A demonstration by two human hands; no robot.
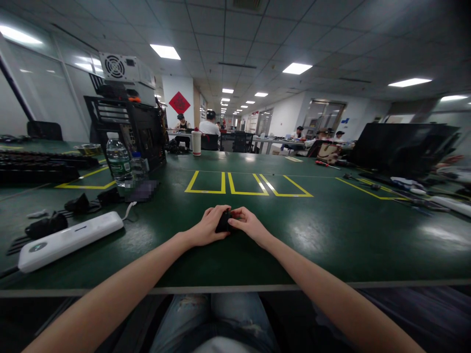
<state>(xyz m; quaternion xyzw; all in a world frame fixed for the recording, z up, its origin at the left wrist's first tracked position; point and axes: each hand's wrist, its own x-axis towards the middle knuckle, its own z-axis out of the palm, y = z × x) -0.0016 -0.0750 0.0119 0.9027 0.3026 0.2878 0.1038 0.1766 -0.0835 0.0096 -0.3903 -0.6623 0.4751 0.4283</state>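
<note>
A small black object point(222, 223), too dark to name, is between my two hands, low over the green table point(257, 264) in front of me. My left hand point(208, 226) is wrapped round its left side, with the thumb along the near edge. From the right, my right hand point(248, 224) grips it with thumb and fingertips. Much of the object is hidden by my fingers, and I cannot tell whether it rests on the tabletop. Beyond my hands, yellow tape outlines point(248, 193) mark the table.
To the left lie a white power strip point(71, 240), a clear water bottle point(118, 159) and an open black computer case point(128, 130). A white cup point(196, 143) stands at the far edge. On the right is a dark monitor point(401, 147) with tools near it. People sit in the background.
</note>
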